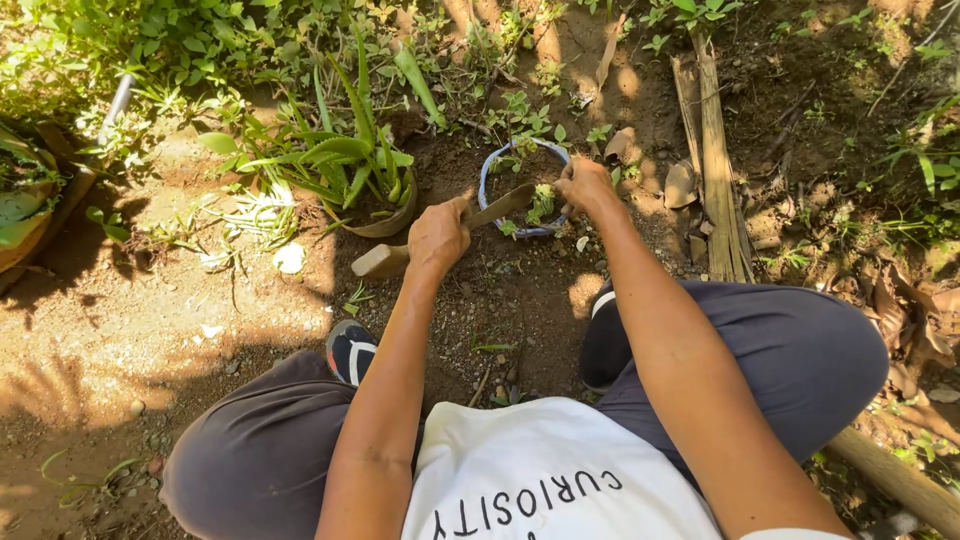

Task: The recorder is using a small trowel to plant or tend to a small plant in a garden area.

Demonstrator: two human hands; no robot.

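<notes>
I squat on bare soil. My left hand (438, 236) grips a wooden-handled digging tool (382, 260), whose blade (505, 204) reaches into a small blue-rimmed pot (487, 176) of dark soil. My right hand (585, 186) is closed on the pot's right rim, next to a small green seedling (541, 203) growing inside it. Both hands sit close together over the pot.
A brown pot with a long-leaved plant (362, 165) stands just left of the blue pot. Split bamboo strips (714, 150) lie to the right, a wooden pole (895, 478) at bottom right. Weeds line the top; another container (28, 195) sits far left. My shoe (351, 350) rests on the soil.
</notes>
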